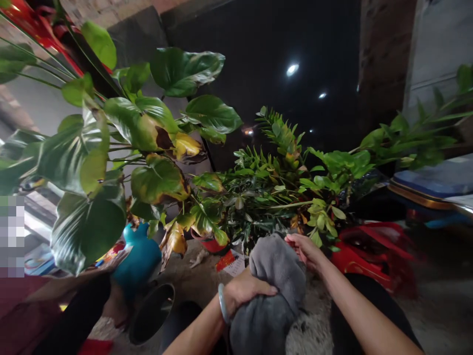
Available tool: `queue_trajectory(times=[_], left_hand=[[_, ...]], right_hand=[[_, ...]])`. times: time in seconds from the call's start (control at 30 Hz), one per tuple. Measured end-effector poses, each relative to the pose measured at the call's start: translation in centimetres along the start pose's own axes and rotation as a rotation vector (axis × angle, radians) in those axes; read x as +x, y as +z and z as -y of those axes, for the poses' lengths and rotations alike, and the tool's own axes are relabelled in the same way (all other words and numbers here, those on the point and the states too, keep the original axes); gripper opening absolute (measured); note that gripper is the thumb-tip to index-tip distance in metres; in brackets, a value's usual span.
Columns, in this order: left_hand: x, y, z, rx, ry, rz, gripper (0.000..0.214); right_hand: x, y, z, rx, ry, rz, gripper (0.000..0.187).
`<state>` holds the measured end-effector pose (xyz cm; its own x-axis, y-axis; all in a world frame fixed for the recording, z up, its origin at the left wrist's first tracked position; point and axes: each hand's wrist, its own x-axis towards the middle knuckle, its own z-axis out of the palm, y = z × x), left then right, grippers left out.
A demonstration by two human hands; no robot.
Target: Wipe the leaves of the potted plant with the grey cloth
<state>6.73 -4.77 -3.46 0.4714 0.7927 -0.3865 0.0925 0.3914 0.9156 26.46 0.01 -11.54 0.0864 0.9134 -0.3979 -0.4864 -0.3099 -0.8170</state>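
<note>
A bunched grey cloth (271, 291) hangs in front of me, low in the middle of the view. My left hand (242, 291), with a pale bangle on the wrist, is closed around its middle. My right hand (303, 248) grips the cloth's upper right edge, fingers curled, just below the leaves of a bushy green plant (273, 197).
A big-leaved plant (111, 162) with yellowing leaves fills the left. A teal pot (142, 259) and a red pot (212, 244) stand on the floor. A dark round bin (151, 313) is at lower left, a red object (373, 251) at right. Another person's legs (66, 310) are at far left.
</note>
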Motion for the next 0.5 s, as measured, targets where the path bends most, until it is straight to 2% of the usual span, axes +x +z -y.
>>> queue_trajectory(times=[0.07, 0.13, 0.2, 0.23, 0.27, 0.33, 0.43, 0.5], left_hand=[[-0.3, -0.6, -2.7, -0.033, 0.114, 0.001, 0.050], [0.4, -1.4, -5.9, -0.139, 0.241, -0.072, 0.050], [1.6, -1.8, -7.5, -0.268, 0.246, -0.154, 0.042], [2.3, -1.8, -7.4, -0.302, 0.198, -0.179, 0.037], [2.8, -1.8, -6.6, -0.307, 0.133, -0.187, 0.032], [3.4, -1.6, -3.8, -0.256, 0.026, -0.168, 0.029], [3.2, -1.4, 0.7, -0.247, 0.001, -0.129, 0.045], [2.6, -1.4, 2.3, -0.299, 0.002, -0.138, 0.053]], right_hand=[[-0.2, 0.0, 0.2, 0.010, -0.024, 0.006, 0.016], [-0.5, 0.2, 0.6, 0.010, -0.035, 0.017, 0.014], [-0.7, 0.3, 0.9, 0.000, -0.027, 0.030, 0.012], [-0.8, 0.4, 1.0, -0.007, -0.017, 0.037, 0.012], [-0.8, 0.4, 1.0, -0.015, -0.001, 0.039, 0.012], [-0.8, 0.4, 1.1, -0.040, 0.050, 0.036, 0.016], [-1.2, 0.2, 1.2, -0.094, 0.161, 0.037, 0.030], [-1.9, 0.2, 1.2, -0.127, 0.226, 0.117, 0.039]])
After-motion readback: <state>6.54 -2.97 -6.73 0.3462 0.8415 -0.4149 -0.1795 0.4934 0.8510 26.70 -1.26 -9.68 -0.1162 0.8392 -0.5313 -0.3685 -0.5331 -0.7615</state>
